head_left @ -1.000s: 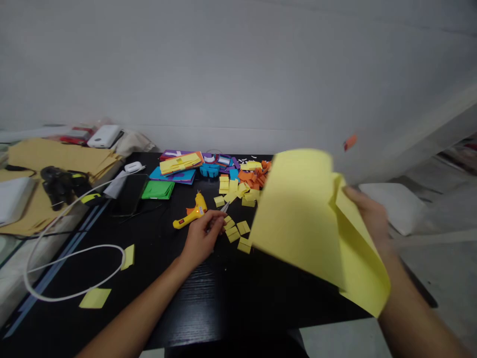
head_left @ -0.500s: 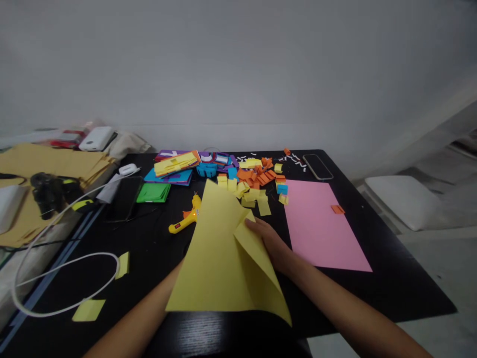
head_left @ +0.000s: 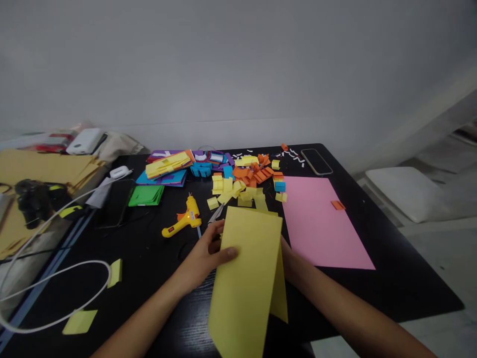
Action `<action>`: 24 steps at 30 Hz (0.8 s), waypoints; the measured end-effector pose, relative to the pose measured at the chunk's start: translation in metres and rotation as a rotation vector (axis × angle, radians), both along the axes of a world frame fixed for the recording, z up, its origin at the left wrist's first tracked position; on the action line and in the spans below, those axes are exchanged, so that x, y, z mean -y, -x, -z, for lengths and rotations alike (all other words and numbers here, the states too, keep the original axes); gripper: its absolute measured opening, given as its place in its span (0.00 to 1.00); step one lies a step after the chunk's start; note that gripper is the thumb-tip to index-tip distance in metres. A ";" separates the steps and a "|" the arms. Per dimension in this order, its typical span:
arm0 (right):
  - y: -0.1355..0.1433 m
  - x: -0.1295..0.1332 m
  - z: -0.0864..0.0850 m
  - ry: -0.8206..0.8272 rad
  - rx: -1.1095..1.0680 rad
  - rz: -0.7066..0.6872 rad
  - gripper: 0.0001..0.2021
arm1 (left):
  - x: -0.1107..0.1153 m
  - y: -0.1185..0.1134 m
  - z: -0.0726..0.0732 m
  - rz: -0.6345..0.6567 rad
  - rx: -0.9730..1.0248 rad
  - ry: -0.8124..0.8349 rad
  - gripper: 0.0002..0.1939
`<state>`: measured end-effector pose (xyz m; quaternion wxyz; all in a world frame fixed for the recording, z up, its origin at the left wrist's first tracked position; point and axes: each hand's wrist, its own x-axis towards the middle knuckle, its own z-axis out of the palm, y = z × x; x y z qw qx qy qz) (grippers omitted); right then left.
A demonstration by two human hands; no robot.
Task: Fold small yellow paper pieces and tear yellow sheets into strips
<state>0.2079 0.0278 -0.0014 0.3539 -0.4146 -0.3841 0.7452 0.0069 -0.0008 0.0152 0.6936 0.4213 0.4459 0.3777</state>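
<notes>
A large sheet of yellow paper [head_left: 246, 268], bent along its right side, is held up above the black table between both hands. My left hand [head_left: 208, 253] grips its left edge, thumb on the front face and fingers behind. My right hand [head_left: 286, 253] is at the right side; its fingers are hidden behind the paper, where the sheet folds back. Just beyond the left hand lie scissors [head_left: 216, 214], partly covered, and a yellow glue gun [head_left: 185, 217]. Small folded yellow paper pieces [head_left: 223, 186] and orange paper pieces [head_left: 253, 173] are heaped past the sheet.
Pink paper [head_left: 324, 223] lies on the right, with an orange piece [head_left: 338, 205] on it. A phone [head_left: 316, 162] rests at the far right corner. Green paper [head_left: 146, 195] and stacked yellow strips [head_left: 169, 164] are at the back left. A white cable [head_left: 108, 288] loops at left.
The yellow sheet has turned and moved right and lower, its right side now bent back. My left hand has come out from behind it onto its left edge, uncovering the glue gun and scissors.
</notes>
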 end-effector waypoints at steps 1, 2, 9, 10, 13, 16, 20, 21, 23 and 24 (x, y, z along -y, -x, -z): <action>-0.001 0.000 0.001 0.101 -0.048 -0.008 0.22 | 0.000 -0.002 0.000 -0.002 -0.013 0.008 0.34; -0.001 0.001 0.002 0.203 -0.101 -0.007 0.21 | 0.000 -0.003 0.000 -0.008 -0.033 0.015 0.33; -0.005 -0.010 -0.003 0.185 -0.122 0.161 0.32 | -0.003 0.002 0.002 -0.171 -0.179 -0.009 0.21; -0.007 -0.013 -0.005 0.143 -0.135 0.177 0.34 | -0.004 0.004 0.002 -0.192 -0.196 -0.008 0.22; -0.010 -0.017 -0.007 0.011 -0.110 0.218 0.35 | -0.005 0.006 0.001 -0.236 -0.243 0.009 0.25; -0.010 -0.015 -0.005 -0.131 0.056 0.264 0.26 | -0.004 0.004 0.001 -0.239 -0.272 0.043 0.27; -0.009 -0.012 0.001 -0.146 0.120 0.211 0.22 | -0.001 0.002 -0.007 -0.207 -0.232 0.051 0.29; -0.009 -0.011 0.002 -0.131 0.114 0.182 0.21 | -0.001 0.002 -0.010 -0.197 -0.197 0.055 0.29; -0.008 -0.010 0.004 -0.115 0.105 0.127 0.20 | -0.001 0.004 -0.013 -0.184 -0.120 0.072 0.28; -0.008 -0.010 0.005 -0.116 0.104 0.099 0.20 | -0.002 0.005 -0.013 -0.181 -0.093 0.083 0.28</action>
